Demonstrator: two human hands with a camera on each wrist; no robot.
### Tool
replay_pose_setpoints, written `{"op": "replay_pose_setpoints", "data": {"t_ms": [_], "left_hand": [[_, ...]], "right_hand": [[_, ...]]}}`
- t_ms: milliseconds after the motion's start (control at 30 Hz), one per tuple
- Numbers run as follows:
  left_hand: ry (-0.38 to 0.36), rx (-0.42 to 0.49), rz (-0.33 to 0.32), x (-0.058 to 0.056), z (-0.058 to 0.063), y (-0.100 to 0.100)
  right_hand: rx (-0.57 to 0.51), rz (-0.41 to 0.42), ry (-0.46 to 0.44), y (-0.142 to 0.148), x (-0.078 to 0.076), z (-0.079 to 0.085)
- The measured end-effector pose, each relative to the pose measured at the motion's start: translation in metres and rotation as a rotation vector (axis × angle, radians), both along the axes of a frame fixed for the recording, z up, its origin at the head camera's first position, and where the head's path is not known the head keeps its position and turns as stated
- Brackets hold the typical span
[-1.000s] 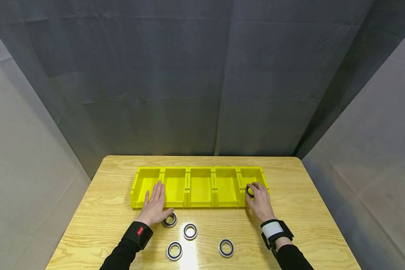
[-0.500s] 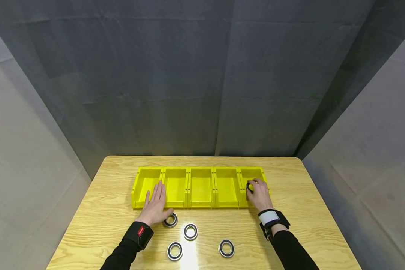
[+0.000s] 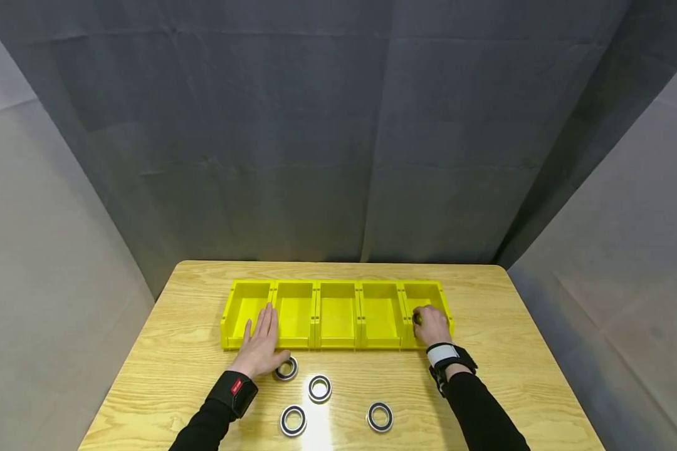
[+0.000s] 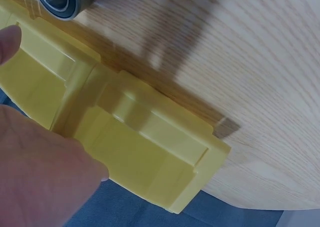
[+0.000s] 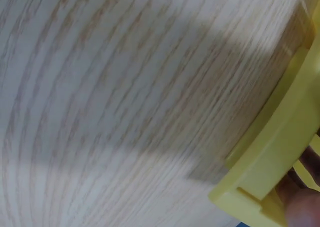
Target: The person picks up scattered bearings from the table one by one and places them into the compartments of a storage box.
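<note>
Bearing one (image 3: 286,378) lies flat on the worktop (image 3: 158,376), just to the right of the left hand (image 3: 259,351), whose straight, slightly spread fingers lie over the left end of the yellow bin row (image 3: 338,341); the thumb overlaps it in the head view, though the left wrist view shows the tip apart. Bearing two (image 3: 293,433) lies right of that hand and closer to the person; bearing three (image 3: 320,399) sits farther right. The left hand is nearer to all three. The bin row's long axis runs crosswise from hand to hand. Bearing four (image 3: 380,429) lies left of the right hand (image 3: 432,326) and toward the person, nearer to this hand. Inside the rightmost compartment, the right hand appears to pinch bearing five (image 3: 416,318); only its dark edge shows at the fingers' left, so its tilt cannot be told.
</note>
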State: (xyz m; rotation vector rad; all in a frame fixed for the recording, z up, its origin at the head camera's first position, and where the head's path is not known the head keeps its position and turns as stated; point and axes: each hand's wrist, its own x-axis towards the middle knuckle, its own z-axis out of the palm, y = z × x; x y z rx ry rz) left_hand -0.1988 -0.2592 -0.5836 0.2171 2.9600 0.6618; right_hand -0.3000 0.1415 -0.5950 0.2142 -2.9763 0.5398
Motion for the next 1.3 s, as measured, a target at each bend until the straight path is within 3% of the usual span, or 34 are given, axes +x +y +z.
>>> {"op": "replay_pose_setpoints", "data": {"t_ms": [200, 533, 833, 1300], "left_hand": [[-0.012, -0.004, 0.003, 0.001, 0.006, 0.001], [-0.009, -0.01, -0.001, -0.001, 0.003, 0.001], [-0.009, -0.009, 0.006, 0.0, 0.003, 0.0], [-0.018, 0.002, 0.003, 0.003, 0.01, 0.001]], "right_hand": [[0.023, -0.029, -0.058, -0.001, -0.002, 0.001], [-0.026, -0.007, -0.061, 0.001, 0.009, 0.003], [-0.183, 0.04, 0.014, 0.005, 0.02, 0.006], [-0.243, 0.225, 0.256, 0.0, 0.054, 0.023]]}}
